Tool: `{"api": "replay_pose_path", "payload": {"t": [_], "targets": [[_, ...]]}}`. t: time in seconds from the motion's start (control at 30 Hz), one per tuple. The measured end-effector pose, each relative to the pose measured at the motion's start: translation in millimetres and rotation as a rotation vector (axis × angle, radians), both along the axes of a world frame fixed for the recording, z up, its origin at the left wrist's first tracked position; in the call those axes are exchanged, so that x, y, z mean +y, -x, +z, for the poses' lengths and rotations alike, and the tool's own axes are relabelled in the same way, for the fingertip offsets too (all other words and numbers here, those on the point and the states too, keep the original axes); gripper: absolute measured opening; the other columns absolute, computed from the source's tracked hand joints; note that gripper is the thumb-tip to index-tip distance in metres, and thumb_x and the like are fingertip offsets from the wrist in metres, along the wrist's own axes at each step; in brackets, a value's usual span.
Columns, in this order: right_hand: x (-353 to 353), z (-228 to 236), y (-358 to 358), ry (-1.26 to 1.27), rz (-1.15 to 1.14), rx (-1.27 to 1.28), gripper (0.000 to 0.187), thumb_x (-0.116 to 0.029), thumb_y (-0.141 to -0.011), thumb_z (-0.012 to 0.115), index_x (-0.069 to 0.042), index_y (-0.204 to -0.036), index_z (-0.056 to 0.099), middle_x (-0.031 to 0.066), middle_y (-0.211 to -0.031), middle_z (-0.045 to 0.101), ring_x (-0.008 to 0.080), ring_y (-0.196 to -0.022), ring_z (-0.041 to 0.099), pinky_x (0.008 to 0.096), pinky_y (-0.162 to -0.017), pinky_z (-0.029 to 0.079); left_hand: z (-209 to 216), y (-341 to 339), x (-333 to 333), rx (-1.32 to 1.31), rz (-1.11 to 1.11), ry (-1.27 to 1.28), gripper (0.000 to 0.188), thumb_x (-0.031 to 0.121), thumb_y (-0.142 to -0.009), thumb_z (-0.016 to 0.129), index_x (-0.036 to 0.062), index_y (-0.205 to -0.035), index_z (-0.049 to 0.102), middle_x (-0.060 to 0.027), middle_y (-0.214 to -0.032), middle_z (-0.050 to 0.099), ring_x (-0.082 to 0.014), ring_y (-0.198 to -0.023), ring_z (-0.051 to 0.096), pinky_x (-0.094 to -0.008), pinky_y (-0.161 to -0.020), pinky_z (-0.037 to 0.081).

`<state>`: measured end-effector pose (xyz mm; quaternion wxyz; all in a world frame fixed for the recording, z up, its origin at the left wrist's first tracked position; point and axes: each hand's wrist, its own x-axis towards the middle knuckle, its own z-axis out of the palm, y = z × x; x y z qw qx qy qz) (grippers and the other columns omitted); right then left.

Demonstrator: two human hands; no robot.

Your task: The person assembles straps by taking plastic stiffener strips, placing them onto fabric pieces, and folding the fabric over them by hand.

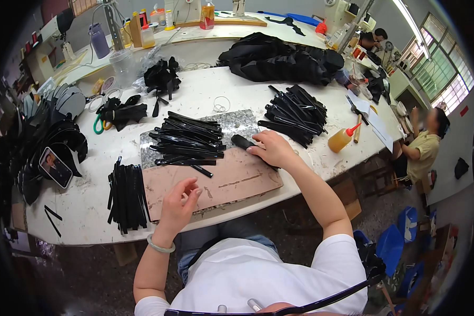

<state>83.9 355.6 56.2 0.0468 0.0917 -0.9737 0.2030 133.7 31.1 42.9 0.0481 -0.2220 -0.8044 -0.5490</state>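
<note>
Over the near left part of the brown board (258, 181), my left hand (178, 203) is raised with its fingers loosely curved and apart, holding nothing. My right hand (273, 149) is closed on a black-handled tool (241, 140) lying at the board's far right; the hand covers the tool's other end. A pile of glossy black strips (187, 138) lies on a speckled stone slab (239, 120) behind the board. More strips (127, 195) are stacked left of the board, and another pile (295, 113) lies beyond my right hand.
A bottle of amber liquid with a red tip (341, 138) stands at the right. Scissors (105, 118), black pieces and a phone (56, 167) are on the left. A large black bundle (279, 58) lies at the back. Another person (429, 142) sits far right.
</note>
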Motion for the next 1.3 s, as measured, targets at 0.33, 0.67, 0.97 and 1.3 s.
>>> {"api": "replay_pose_path", "payload": {"t": [0.33, 0.67, 0.97, 1.3], "targets": [[-14.0, -26.7, -18.8, 0.154, -0.010, 0.174, 0.032, -0.023, -0.080, 0.073, -0.004, -0.105, 0.068, 0.0115, -0.099, 0.064, 0.0305, -0.100, 0.059, 0.0396, -0.085, 0.049, 5.6, 19.1, 54.4, 0.090, -0.157, 0.086, 0.022, 0.011, -0.088, 0.067, 0.0010, -0.107, 0.064, -0.0118, -0.093, 0.066, -0.0250, -0.084, 0.062, -0.0350, -0.074, 0.051], [-22.1, -30.1, -19.2, 0.403, -0.159, 0.454, 0.015, -0.015, -0.090, 0.063, -0.002, -0.097, 0.068, 0.0150, -0.087, 0.068, 0.0313, -0.081, 0.065, 0.0395, -0.075, 0.050, -15.4, 60.7, 120.1, 0.360, -0.275, 0.152, 0.024, 0.001, -0.082, 0.063, 0.0003, -0.105, 0.067, -0.0127, -0.111, 0.065, -0.0312, -0.104, 0.057, -0.0381, -0.091, 0.049], [59.1, -47.1, -13.8, 1.010, -0.449, 0.422, 0.020, -0.021, -0.097, 0.056, -0.002, -0.097, 0.064, 0.0047, -0.076, 0.063, 0.0131, -0.067, 0.060, 0.0281, -0.063, 0.048, -31.4, 51.9, 139.2, 0.577, -0.287, 0.669, 0.044, 0.034, -0.080, 0.069, 0.0084, -0.115, 0.059, -0.0051, -0.116, 0.057, -0.0226, -0.110, 0.052, -0.0427, -0.083, 0.040], [79.4, 37.1, -78.1, 1.235, -0.318, 0.491, 0.028, -0.019, -0.099, 0.058, 0.002, -0.118, 0.060, 0.0044, -0.099, 0.066, 0.0039, -0.069, 0.049, 0.0196, -0.064, 0.043, -10.5, 48.2, 135.4, 0.559, -0.054, 0.284, 0.053, 0.033, -0.089, 0.068, 0.0021, -0.128, 0.047, -0.0129, -0.119, 0.052, -0.0246, -0.112, 0.053, -0.0398, -0.097, 0.039]]}}
